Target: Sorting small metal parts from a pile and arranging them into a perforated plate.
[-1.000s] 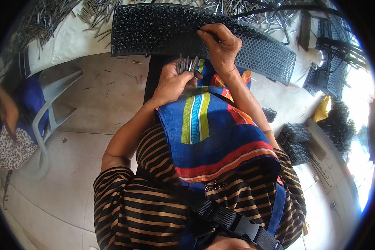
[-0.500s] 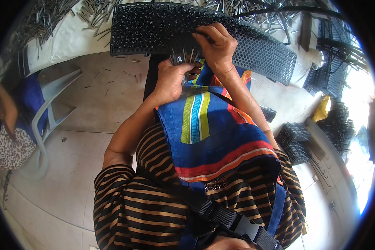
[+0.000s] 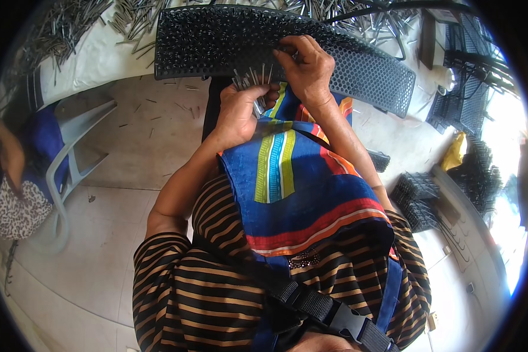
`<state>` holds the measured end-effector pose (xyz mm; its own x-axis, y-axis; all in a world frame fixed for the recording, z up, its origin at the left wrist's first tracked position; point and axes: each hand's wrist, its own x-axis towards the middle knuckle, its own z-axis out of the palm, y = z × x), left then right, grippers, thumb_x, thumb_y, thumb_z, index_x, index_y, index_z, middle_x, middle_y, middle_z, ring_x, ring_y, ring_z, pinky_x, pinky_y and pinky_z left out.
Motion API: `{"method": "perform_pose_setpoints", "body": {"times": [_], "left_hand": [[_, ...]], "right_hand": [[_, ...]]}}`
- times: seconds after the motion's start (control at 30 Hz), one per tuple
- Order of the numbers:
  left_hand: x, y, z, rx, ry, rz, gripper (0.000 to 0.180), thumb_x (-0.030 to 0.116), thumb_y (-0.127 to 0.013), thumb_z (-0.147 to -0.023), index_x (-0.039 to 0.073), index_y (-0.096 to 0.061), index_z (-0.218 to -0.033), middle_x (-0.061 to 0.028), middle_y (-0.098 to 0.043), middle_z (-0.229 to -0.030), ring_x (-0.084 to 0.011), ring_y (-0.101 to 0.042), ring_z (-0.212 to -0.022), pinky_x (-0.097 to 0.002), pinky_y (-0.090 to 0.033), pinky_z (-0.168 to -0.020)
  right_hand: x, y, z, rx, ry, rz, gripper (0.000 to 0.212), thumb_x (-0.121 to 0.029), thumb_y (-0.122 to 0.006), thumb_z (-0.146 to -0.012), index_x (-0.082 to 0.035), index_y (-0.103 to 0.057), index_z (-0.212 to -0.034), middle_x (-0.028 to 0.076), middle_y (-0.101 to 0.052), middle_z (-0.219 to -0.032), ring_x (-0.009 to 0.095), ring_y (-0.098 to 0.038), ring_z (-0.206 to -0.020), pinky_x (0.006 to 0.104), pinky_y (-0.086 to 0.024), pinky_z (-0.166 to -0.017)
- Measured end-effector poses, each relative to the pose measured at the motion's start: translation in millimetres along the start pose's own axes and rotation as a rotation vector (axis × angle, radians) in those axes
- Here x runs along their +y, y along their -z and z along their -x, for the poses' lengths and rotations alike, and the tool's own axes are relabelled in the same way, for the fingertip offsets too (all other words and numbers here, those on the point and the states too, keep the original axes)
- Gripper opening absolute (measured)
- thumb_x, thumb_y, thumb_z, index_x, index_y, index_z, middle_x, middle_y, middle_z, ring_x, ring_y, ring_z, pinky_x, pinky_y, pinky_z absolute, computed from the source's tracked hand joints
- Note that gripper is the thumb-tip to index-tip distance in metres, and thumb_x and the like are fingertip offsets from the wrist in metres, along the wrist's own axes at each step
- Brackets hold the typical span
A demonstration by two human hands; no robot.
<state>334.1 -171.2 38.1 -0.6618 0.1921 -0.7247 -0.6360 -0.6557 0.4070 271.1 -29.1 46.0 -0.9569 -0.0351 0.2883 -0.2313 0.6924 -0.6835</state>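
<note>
My left hand (image 3: 239,110) is closed round a bunch of thin metal rods (image 3: 258,105), whose ends stick up past my thumb. Just right of it, my right hand (image 3: 308,66) is held over the near edge of a long black perforated tray (image 3: 378,79). Its thumb and index finger are pinched together; whatever sits between them is too small to make out. Many short rods stand in the holes across the tray's left and middle part, while bare holes show at its right end.
Heaps of loose metal rods (image 3: 136,23) lie on the white table (image 3: 94,56) behind the tray. Black wire racks (image 3: 416,199) stand at the right, near a yellow bag (image 3: 454,152). At the left, another person sits by a grey plastic chair (image 3: 61,170). Scattered rods lie on the floor.
The rods in my left hand have tilted to the left and fanned differently. My right hand has shifted slightly over the tray, its fingers still pinched.
</note>
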Motion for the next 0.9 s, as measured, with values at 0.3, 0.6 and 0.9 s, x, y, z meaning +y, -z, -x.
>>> {"method": "perform_pose_setpoints", "body": {"times": [0.3, 0.6, 0.9], "left_hand": [[1.0, -4.3, 3.7, -0.012, 0.001, 0.008, 0.015, -0.005, -0.058, -0.085, -0.003, -0.061, -0.099, -0.0168, -0.068, -0.09, -0.0206, -0.065, -0.075, -0.0304, -0.054, -0.067], [2.1, -2.5, 2.5, -0.042, 0.021, 0.048, 0.014, -0.004, -0.059, -0.085, -0.003, -0.062, -0.099, -0.0159, -0.067, -0.089, -0.0206, -0.064, -0.073, -0.0306, -0.054, -0.067], [8.1, -12.2, 4.9, -0.118, 0.082, -0.084, 0.018, -0.004, -0.062, -0.084, -0.002, -0.063, -0.101, -0.0148, -0.068, -0.09, -0.0225, -0.068, -0.077, -0.0322, -0.056, -0.067]], "right_hand": [[0.8, -6.5, -9.5, 0.033, 0.196, 0.131, 0.012, -0.015, -0.073, -0.073, -0.015, -0.07, -0.084, 0.003, -0.06, -0.074, 0.026, -0.064, -0.064, 0.036, -0.05, -0.055], [7.7, -4.6, 1.7, 0.035, 0.19, 0.092, 0.011, -0.016, -0.074, -0.073, -0.013, -0.071, -0.083, 0.004, -0.06, -0.073, 0.027, -0.063, -0.063, 0.0351, -0.05, -0.055], [-0.6, 26.9, 15.6, -0.448, -0.578, -0.554, 0.013, -0.011, -0.071, -0.077, 0.001, -0.072, -0.083, 0.005, -0.067, -0.07, 0.008, -0.059, -0.063, 0.0247, -0.047, -0.058]]}}
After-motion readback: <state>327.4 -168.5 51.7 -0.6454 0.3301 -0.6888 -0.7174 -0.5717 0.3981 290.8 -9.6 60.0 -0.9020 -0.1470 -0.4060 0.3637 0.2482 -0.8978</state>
